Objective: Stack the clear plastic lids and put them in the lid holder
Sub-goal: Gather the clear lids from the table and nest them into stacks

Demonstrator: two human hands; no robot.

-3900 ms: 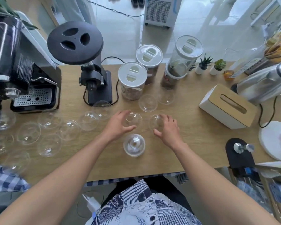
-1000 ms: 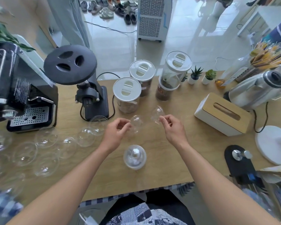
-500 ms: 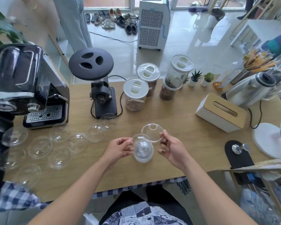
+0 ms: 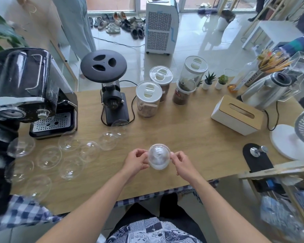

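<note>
Lids (image 4: 159, 156) nest thin, light and slippery; your left hand (image 4: 136, 161) and right hand (image 4: 182, 163) pinch the stack's rim, so squeeze gently.

Both hands, left hand (image 4: 136, 161) and right hand (image 4: 182, 163), pinch a stack of domed lids (image 4: 159, 156) above the table (image 4: 191, 137).

Single head-worn wide-angle view, looking forward and steeply down from close above the wooden surface (image 4: 191, 137); tiled floor (image 4: 191, 50) visible beyond its far edge.
</note>
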